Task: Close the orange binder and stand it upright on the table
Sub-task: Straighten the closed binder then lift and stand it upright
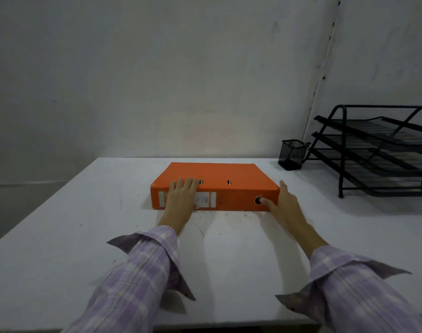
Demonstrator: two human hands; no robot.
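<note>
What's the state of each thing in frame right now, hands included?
orange binder: closed, lying flat on the table, spine facing the person
left hand: open, palm against the spine, fingers over the top edge
right hand: open, at the binder's right end, thumb at the spine's finger hole
pen cup: upright; contents can't be told
tiered tray rack: upright, shelves look empty
</note>
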